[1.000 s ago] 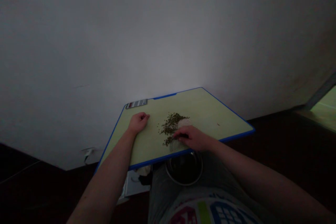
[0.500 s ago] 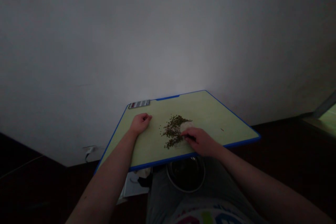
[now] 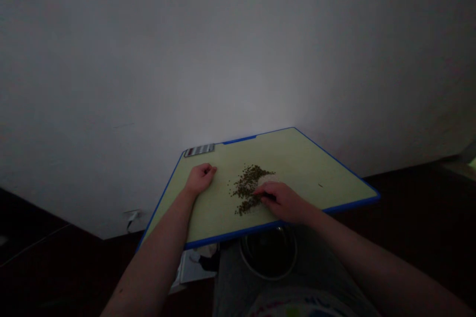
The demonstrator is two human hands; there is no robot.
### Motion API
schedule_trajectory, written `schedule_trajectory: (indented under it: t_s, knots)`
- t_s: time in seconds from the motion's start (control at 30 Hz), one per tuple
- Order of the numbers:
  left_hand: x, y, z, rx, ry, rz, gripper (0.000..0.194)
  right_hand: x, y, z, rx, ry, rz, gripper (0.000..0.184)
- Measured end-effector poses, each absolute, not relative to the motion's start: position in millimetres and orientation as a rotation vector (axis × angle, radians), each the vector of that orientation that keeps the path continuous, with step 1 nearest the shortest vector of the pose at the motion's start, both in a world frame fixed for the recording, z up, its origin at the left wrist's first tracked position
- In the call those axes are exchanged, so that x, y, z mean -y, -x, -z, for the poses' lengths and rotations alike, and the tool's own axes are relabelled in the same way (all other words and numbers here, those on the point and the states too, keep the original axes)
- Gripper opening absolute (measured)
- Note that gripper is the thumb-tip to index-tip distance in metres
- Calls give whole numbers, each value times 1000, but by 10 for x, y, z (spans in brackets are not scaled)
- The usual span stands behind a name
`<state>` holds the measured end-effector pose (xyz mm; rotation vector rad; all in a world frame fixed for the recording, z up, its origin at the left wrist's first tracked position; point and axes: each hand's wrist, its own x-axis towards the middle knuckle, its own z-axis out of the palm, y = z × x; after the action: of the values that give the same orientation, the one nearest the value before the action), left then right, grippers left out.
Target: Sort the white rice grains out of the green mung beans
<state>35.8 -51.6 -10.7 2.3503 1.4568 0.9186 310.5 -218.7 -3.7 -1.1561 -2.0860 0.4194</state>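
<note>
I can't tell from here whether the right hand (image 3: 280, 200) pinches any of the tiny grains (image 3: 251, 177); it hides part of the pale heap (image 3: 268, 178). The left hand (image 3: 201, 178) curls its palm out of my sight. The tabletop (image 3: 297, 158) covers part of the bowl (image 3: 269, 278), too dark inside to read

Dim, slightly soft picture, the wall (image 3: 238, 69) palest mid-frame, the floor (image 3: 416, 228) nearly black

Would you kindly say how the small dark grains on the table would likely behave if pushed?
The dark grains would probably scatter, as they lie loose. Each is likely light, being tiny beside the right hand. Their scattered spread suggests they may roll or slide.
</note>
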Motion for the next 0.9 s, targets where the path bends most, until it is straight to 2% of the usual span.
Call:
schedule_trajectory:
  t_s: [0.5,0.9]
  knots:
    - [527,-352,123,-1483,-2357,-922,38,2114,-2965,10,2127,1112,-334,27]
    - [590,-395,46,-1496,-2371,-893,37,2130,-2945,-13,2187,992,-446,27]
